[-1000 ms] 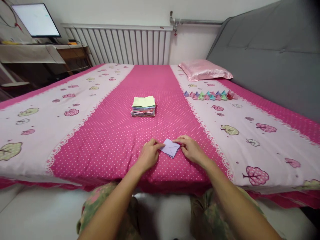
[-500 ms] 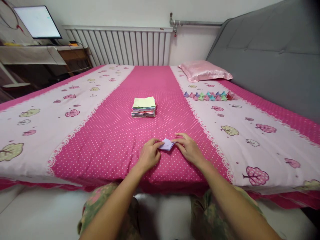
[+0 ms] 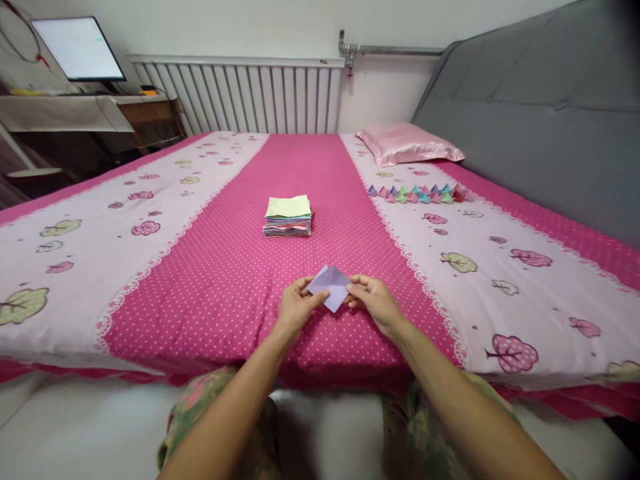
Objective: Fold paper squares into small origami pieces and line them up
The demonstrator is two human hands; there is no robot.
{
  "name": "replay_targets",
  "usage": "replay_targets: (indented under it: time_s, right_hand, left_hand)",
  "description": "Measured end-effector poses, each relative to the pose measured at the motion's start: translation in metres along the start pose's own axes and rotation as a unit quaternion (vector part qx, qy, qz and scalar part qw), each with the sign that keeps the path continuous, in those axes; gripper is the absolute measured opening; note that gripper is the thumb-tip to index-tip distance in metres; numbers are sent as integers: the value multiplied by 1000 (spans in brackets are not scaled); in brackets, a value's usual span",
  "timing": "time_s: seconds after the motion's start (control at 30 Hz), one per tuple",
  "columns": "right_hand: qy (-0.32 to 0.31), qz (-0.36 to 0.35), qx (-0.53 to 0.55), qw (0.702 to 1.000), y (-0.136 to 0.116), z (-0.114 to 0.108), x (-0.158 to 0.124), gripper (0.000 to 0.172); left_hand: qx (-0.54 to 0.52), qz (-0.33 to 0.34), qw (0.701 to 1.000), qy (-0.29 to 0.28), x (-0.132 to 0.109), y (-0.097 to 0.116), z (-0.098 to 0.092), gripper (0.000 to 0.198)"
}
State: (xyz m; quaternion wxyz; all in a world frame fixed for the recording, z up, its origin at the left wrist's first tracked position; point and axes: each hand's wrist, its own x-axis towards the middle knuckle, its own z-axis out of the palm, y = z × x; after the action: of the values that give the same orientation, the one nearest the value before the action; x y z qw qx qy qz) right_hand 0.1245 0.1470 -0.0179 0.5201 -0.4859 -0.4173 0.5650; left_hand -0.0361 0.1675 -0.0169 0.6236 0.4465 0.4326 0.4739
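Between both hands, near the front edge of the bed, is a folded piece of lilac paper [image 3: 336, 288], its creases and pointed corners visible. My left hand [image 3: 299, 304] pinches its left side, thumb on top and fingers behind. The right side is gripped by my right hand [image 3: 374, 300] in the same way. Farther back on the pink dotted bedspread [image 3: 220, 287] stands a stack of coloured paper squares [image 3: 288, 217] with a pale yellow sheet on top.
At the back right, several folded paper shapes [image 3: 420, 194] in mixed colours lie in rows. Behind them rests a pink satin pillow [image 3: 407, 143] beside the grey padded headboard [image 3: 540, 120]. A radiator [image 3: 240, 97] lines the wall, and a monitor [image 3: 77, 50] stands on a desk at left.
The lilac paper is tipped up and opened out, showing a larger diamond face. Both hands have shifted their grip, with the left thumb now on its front.
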Motion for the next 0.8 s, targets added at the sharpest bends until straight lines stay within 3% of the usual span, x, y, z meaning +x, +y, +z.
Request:
replay_targets:
  time_s: [0.1,0.2,0.37,0.6,0.8]
  right_hand:
    - [37,23,34,998,1,4,-1,18]
    - [68,28,61,995,5,9,-1,17]
    - [50,24,52,997,6,12,-4,21]
    - [12,-93,-12,996,6,10,-5,54]
    - [16,-146,-42,988,13,9,0,48]
  left_hand:
    - [-44,-23,999,-11,-1,1,1,52]
    - [-62,-37,997,-31,-3,-2,2,41]
    - [-95,-49,994,-19,0,-5,1,37]
    - [-84,-43,995,-10,-1,-3,0,44]
    - [-63,-36,997,-27,-6,0,0,30]
